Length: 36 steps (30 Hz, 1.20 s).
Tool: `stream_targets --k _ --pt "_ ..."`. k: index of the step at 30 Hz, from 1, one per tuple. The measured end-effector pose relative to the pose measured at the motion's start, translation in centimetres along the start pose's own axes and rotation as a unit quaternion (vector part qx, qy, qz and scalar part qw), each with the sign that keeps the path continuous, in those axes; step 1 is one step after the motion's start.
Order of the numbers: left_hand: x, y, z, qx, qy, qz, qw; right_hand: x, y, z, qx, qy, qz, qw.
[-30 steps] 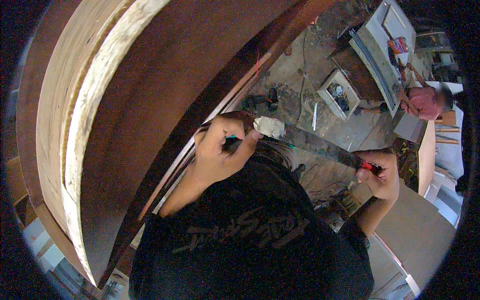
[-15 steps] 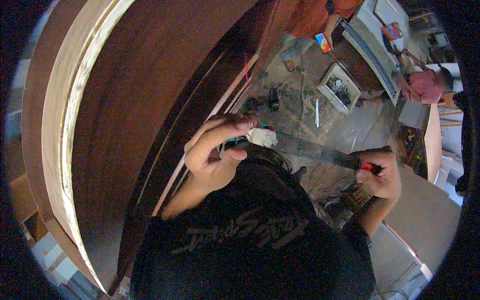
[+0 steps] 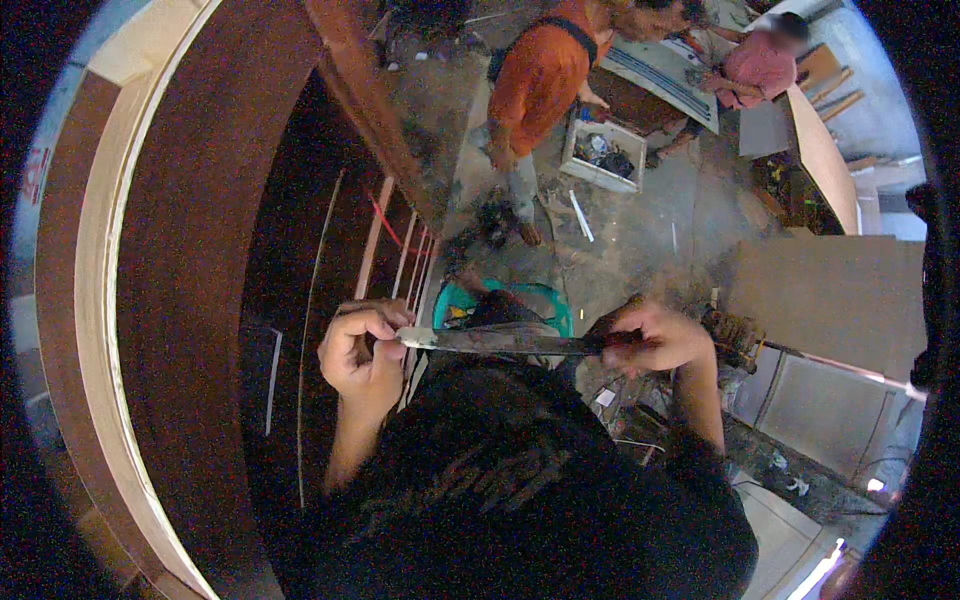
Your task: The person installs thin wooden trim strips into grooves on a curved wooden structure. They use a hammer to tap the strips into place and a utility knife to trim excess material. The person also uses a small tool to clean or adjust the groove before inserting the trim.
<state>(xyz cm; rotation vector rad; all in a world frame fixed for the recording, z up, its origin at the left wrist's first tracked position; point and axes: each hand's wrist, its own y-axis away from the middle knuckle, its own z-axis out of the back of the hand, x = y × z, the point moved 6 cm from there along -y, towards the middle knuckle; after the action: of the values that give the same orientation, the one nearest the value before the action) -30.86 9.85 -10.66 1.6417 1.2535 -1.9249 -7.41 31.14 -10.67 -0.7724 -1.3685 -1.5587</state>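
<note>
A putty knife (image 3: 515, 343) with a long, flat dark blade stretches level across the front of my body. My right hand (image 3: 660, 338) is wrapped around its handle, which is mostly hidden by the fingers. Pale putty (image 3: 418, 338) is smeared over the blade's far left end. There my left hand (image 3: 362, 345) closes thumb and fingertips on the tip, against the putty. Whether a loose bit of putty sits between those fingers is too small to tell.
A large dark brown wooden panel with a pale edge (image 3: 105, 330) rises at my left. Behind the knife stands a green plastic stool (image 3: 562, 305). A person in orange (image 3: 545, 80) stands by a wooden box of odds and ends (image 3: 632, 185); another in pink (image 3: 758, 72) is farther right.
My left hand has closed from apart fingers onto the blade tip. The putty lump looks flatter, and the knife is now level. The view has shifted, bringing the person in orange more fully in.
</note>
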Motion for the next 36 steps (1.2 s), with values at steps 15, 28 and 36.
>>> stream_targets --k 15,28,36 --pt "-0.1 0.3 -0.6 -0.118 -0.070 -0.110 0.984 -2.9 -2.8 -8.3 -0.210 -0.130 0.045 0.968" --pt "-4.0 2.4 -1.2 -0.061 0.190 -0.023 0.980 -3.8 0.2 -7.1 -0.452 0.197 0.291 0.820" --pt "-9.0 5.7 -1.9 0.000 0.209 -0.122 0.970 -1.9 6.1 -6.3 -0.554 0.307 0.238 0.736"
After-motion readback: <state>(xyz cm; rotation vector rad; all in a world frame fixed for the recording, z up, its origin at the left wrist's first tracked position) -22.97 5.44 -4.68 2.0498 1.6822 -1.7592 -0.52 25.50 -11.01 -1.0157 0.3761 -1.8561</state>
